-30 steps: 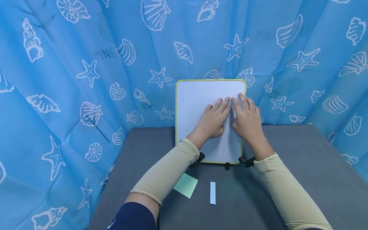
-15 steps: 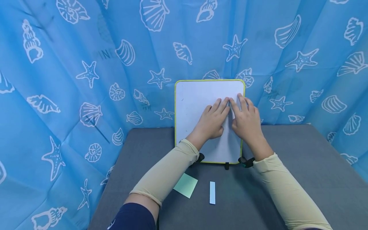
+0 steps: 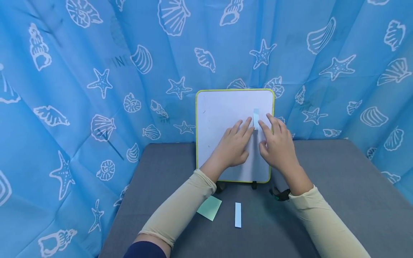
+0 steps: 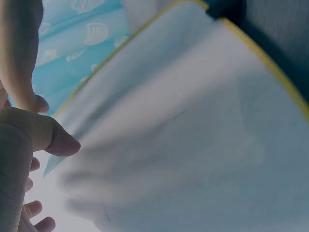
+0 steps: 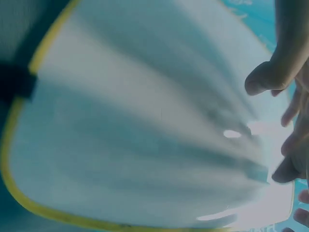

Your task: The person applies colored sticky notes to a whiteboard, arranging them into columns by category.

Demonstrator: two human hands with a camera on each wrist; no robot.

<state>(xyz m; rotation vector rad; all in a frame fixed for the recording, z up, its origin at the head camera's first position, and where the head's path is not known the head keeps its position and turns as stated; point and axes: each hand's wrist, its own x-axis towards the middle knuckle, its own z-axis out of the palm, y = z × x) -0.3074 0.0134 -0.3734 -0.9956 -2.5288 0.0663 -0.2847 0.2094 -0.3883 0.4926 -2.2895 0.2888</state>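
Note:
A small whiteboard (image 3: 222,107) with a yellow rim stands upright at the back of the table. On its upper right half is a narrow light blue paper strip (image 3: 256,119), set vertically; its corner (image 4: 51,166) shows past the thumb in the left wrist view. My left hand (image 3: 233,144) is just left of the strip, fingers spread and fingertips right at its edge. To the strip's right is my right hand (image 3: 278,145), fingers loosely extended over the board. Neither hand grips anything.
Another light blue strip (image 3: 238,215) lies on the grey table (image 3: 329,179) in front of the board. A green square of paper (image 3: 210,208) lies beside the left forearm. Black feet (image 3: 254,185) are at the board's bottom edge. Behind hangs a blue shell-patterned curtain (image 3: 129,89).
Both hands have slid a little down and apart, uncovering the blue strip, which stays on the whiteboard. The papers on the table lie as before.

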